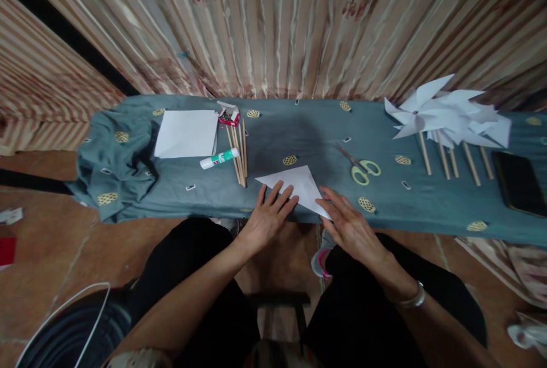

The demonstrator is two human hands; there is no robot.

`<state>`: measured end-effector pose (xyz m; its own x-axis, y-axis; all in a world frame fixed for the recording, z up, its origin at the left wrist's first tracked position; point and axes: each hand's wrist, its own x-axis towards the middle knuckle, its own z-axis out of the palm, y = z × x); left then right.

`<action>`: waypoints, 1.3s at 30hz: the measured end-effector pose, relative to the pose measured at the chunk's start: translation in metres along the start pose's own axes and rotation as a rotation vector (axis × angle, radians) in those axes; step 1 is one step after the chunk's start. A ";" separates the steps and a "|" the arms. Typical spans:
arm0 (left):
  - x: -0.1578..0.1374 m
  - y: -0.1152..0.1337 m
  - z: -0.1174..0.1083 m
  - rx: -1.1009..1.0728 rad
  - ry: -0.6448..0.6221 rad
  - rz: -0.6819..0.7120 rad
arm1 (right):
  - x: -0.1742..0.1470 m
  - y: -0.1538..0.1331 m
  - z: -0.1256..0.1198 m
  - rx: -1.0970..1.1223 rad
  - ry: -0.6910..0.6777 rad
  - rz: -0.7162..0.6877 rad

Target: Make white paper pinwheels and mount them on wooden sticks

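Hands | left point(265, 220) spread on folded paper point(302, 182) — right point(355, 232) touching its corner, grip unclear | scissors point(354, 162) nearby

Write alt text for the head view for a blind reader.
A person's left hand and right hand touch a white paper triangle on a blue-green cloth. Left of the triangle lie wooden sticks, a glue stick and a stack of white paper; right of it, green-handled scissors, white paper pinwheels and a black smartphone.
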<state>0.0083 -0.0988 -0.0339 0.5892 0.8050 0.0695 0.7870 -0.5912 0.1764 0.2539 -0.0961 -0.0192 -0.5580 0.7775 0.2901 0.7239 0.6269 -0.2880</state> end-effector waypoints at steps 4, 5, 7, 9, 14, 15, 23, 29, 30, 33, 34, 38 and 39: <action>0.006 -0.005 -0.004 -0.084 0.036 0.074 | 0.000 -0.002 -0.010 0.088 0.113 -0.020; 0.008 -0.004 -0.004 -0.098 0.043 0.092 | 0.001 -0.003 -0.014 0.129 0.137 -0.010; 0.010 -0.001 -0.003 -0.112 0.052 0.131 | 0.004 -0.006 -0.020 0.222 0.173 0.040; 0.013 0.004 -0.002 -0.112 0.055 0.174 | 0.011 -0.008 -0.025 0.326 0.197 0.123; 0.011 0.015 -0.001 -0.096 0.051 0.205 | 0.038 -0.006 -0.023 0.497 0.139 0.245; 0.009 0.015 -0.001 -0.091 0.052 0.194 | 0.045 -0.005 -0.020 0.494 0.117 0.244; -0.003 0.012 -0.004 -0.056 0.035 0.074 | 0.081 -0.008 0.007 0.395 -0.077 0.161; -0.011 0.009 -0.006 -0.044 0.020 0.036 | 0.095 -0.008 0.014 0.342 -0.124 0.172; -0.012 0.008 -0.007 -0.042 0.017 0.033 | 0.097 -0.009 0.015 0.340 -0.125 0.166; -0.015 0.007 -0.008 -0.043 0.018 0.029 | 0.102 -0.012 0.018 0.336 -0.129 0.149; -0.016 0.006 -0.009 -0.046 0.021 0.031 | 0.103 -0.013 0.020 0.332 -0.125 0.149; -0.017 0.006 -0.010 -0.060 0.028 0.045 | 0.106 -0.016 0.027 0.325 -0.073 0.185; -0.017 0.006 -0.010 -0.065 0.027 0.047 | 0.106 -0.016 0.029 0.331 -0.062 0.191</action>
<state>0.0010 -0.1159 -0.0240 0.6191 0.7783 0.1051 0.7449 -0.6243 0.2354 0.1714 -0.0223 -0.0099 -0.4566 0.8768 0.1504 0.6525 0.4450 -0.6133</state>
